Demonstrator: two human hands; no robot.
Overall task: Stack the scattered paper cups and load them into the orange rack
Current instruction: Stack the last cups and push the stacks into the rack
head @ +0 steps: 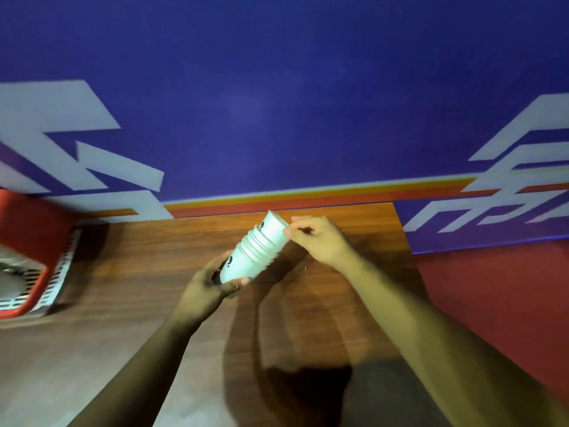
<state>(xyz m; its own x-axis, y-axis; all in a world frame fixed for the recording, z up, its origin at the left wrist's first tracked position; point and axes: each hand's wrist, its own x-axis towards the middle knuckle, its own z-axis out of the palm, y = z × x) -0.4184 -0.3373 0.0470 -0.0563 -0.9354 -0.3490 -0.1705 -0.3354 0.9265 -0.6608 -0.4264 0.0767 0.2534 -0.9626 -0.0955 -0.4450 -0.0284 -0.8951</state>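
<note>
Two hands, one stack (pixel 257 249). Left hand (pixel 204 289) wraps the near end, thumb across the lowest cup. Right hand (pixel 320 238) pinches the far end at its edge with thumb and fingertips. Both are clamped on it and the stack is the only thing between them.

Stack is off the table (pixel 129 272), held in the air. Long axis is tilted, running from the left hand up and away to the right hand. Rims bunch mid-length with a long bare body showing past them, so my guess is the last cup isn't fully seated. Needs a push along the axis first.

I see no loose cups on the wood around the hands, so stacking looks about done and loading is next.

Key relation: rack (pixel 34 229) sits well apart to the left of the left hand, cut off by the frame edge and blurred. Left hand is clearly nearer. The stack's far end points away from the rack, so it has to travel left and likely re-angle to go in. Rack has a white slotted side. Can't tell what's inside or which slot is free.

Beyond the right hand the table ends, with a blue wall (pixel 277 103) behind.
</note>
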